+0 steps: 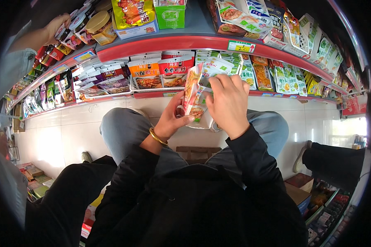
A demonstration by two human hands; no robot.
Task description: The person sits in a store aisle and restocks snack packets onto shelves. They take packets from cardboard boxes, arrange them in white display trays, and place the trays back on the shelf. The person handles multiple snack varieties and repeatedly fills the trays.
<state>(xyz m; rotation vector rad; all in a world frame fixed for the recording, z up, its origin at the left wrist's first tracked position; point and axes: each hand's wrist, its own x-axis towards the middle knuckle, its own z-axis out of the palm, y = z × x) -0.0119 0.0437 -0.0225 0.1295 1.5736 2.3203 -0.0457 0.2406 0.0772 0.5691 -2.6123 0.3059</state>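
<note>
My left hand (173,115) holds a red-edged food packet (192,83) upright, turned nearly edge-on. Behind its right side is a white and green food packet (198,112), partly covered. Fingers bent, my right hand (230,100) is at the upper right of these packets; whether it pinches one is hidden. A gold bangle (157,137) circles my left wrist. Just beyond my hands, the lower shelf carries a white basket (157,90) with an orange packet (147,75) and a red packet (175,71). Several green and white packets (215,63) stand directly behind my hands.
A red shelf edge (179,44) with a price tag (241,46) curves above my hands. At upper left, another person's hand (54,29) touches lidded jars (78,23). Another person's shoe (301,159) is at right. Boxes (300,185) stand behind me on that side.
</note>
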